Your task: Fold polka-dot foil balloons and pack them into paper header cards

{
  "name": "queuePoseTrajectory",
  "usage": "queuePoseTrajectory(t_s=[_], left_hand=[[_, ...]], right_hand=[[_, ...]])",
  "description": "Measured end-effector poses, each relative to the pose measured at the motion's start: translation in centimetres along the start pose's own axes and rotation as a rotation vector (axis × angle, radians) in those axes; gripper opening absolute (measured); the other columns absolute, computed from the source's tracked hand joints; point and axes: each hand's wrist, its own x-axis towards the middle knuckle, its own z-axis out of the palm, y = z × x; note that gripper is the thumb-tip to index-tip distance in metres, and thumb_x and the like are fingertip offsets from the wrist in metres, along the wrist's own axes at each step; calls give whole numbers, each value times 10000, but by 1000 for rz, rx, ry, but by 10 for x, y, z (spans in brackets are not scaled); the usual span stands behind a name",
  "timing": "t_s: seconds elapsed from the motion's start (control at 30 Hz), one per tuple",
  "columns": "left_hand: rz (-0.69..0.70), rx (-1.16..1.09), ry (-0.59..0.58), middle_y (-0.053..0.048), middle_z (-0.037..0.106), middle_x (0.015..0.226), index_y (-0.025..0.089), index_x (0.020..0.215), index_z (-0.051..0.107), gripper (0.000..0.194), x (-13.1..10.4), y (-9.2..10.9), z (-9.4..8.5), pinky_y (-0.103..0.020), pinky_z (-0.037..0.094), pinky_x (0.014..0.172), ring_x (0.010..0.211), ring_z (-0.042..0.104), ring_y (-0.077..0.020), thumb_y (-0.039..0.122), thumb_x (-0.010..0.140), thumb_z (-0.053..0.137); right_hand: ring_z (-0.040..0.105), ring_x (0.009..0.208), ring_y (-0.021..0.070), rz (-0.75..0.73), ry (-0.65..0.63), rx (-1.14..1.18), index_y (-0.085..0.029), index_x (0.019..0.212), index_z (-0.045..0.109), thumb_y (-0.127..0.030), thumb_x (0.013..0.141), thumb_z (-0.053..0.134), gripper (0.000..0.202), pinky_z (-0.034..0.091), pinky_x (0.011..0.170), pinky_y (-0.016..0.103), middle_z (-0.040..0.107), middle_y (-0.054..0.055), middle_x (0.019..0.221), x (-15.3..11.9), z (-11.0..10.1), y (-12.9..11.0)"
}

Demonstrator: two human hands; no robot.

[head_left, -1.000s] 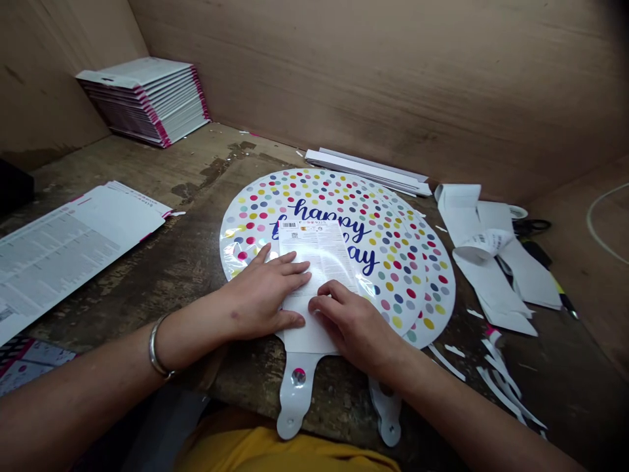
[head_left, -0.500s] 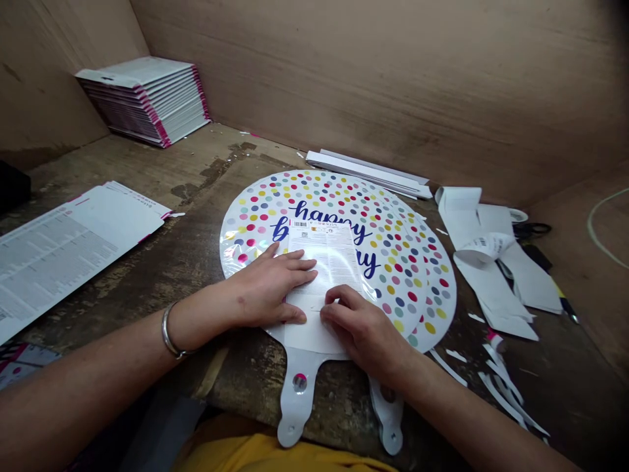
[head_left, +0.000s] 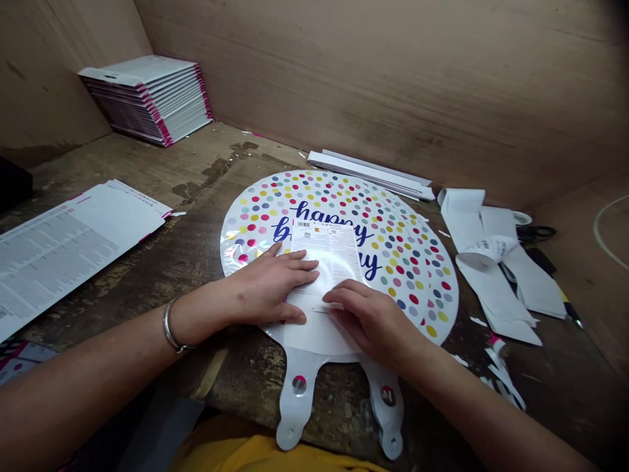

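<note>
Round white sheets with coloured dots and blue lettering (head_left: 314, 190) lie overlapping on the worn table, with white handle-like tabs (head_left: 297, 410) toward me. On top of them rests a white printed leaflet (head_left: 327, 246) with a barcode. My left hand (head_left: 272, 285) lies spread across the leaflet's left side, palm down. Over the leaflet's right side, my right hand (head_left: 368, 314) has its fingers bent, the index finger and thumb near a crosswise edge in the paper. Whether the fingertips pinch anything is too small to tell.
A stack of white-and-pink folders (head_left: 147, 98) stands at the back left. Printed card sheets (head_left: 73, 249) lie on the left. White strips (head_left: 371, 176) sit behind the round sheets. To the right are a curled label roll (head_left: 486, 255), dark-handled scissors (head_left: 540, 233), a yellow-black cutter (head_left: 570, 308) and paper scraps.
My right hand has shifted slightly right, its fingers a little more stretched. My left hand stays almost in place. More of the right tab shows.
</note>
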Motion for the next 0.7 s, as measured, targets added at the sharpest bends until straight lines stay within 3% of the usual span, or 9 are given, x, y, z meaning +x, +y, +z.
queuePoseTrajectory(t_s=[0.13,0.37,0.7], left_hand=[[10,-19,2,-40,332,1474,272,1376,364,700,0,0,-2,-541,51,1090,1378,214,-278,473,769,647],[20,-38,12,-35,332,1474,297,1378,361,714,0,-4,0,-534,39,1092,1377,214,-283,490,757,657],[1,-46,-4,-40,324,1477,292,1372,370,688,-1,-1,-3,-528,30,1096,1380,210,-277,470,769,651]], right_hand=[[585,794,152,-109,-105,-43,-179,876,626,-159,882,468,160,472,701,267,606,63,925,22,-2,0],[576,814,134,-203,-114,38,-175,821,622,-120,868,485,155,458,712,238,600,42,913,31,-2,8],[539,862,197,-129,-170,-160,-167,861,526,-201,908,397,142,468,728,337,563,106,1000,35,4,0]])
